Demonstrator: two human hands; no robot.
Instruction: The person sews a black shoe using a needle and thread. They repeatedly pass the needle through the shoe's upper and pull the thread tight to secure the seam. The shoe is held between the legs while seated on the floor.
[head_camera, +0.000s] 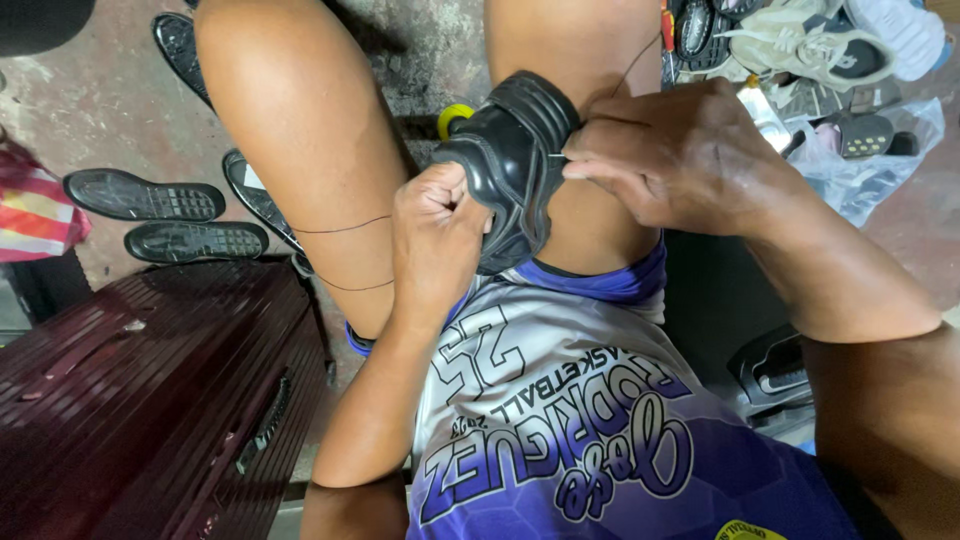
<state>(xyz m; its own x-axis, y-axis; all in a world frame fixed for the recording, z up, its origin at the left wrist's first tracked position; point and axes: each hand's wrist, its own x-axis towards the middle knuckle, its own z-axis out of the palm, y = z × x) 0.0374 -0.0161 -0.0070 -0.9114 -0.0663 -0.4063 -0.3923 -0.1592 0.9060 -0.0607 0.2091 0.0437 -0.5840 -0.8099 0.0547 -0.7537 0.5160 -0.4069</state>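
Head cam, looking down: a seated person stitches a black shoe (510, 165) propped on the knees. Maroon case (150, 400) fills the lower left, w/ concrete floor (80, 100) beyond it; loose black soles (145, 195) lie on that floor, well apart from the work. A heap of pale sneakers (810, 45) and a clear plastic bag (880, 170) crowd the upper right.

Left hand (435, 235) is balled tight against the shoe's near side, grip pressed together; whether it pinches thread can't be told. Right hand (680, 155) has thumb & forefinger pinched on a thin needle (556, 155) at the shoe's edge. Dark thread (340, 228) runs across the left thigh in two strands. A yellow knob (455, 118), prob. a tool handle, peeks out just behind the shoe.

Judged step: mid-stitch along the sole seam. Next move likely calls for a firm, straight push or pull on the needle while the fist braces the shoe.

Room: tight. Case edge hems in the left elbow, the shoe pile sits near the right wrist; freest space is up and toward the body.
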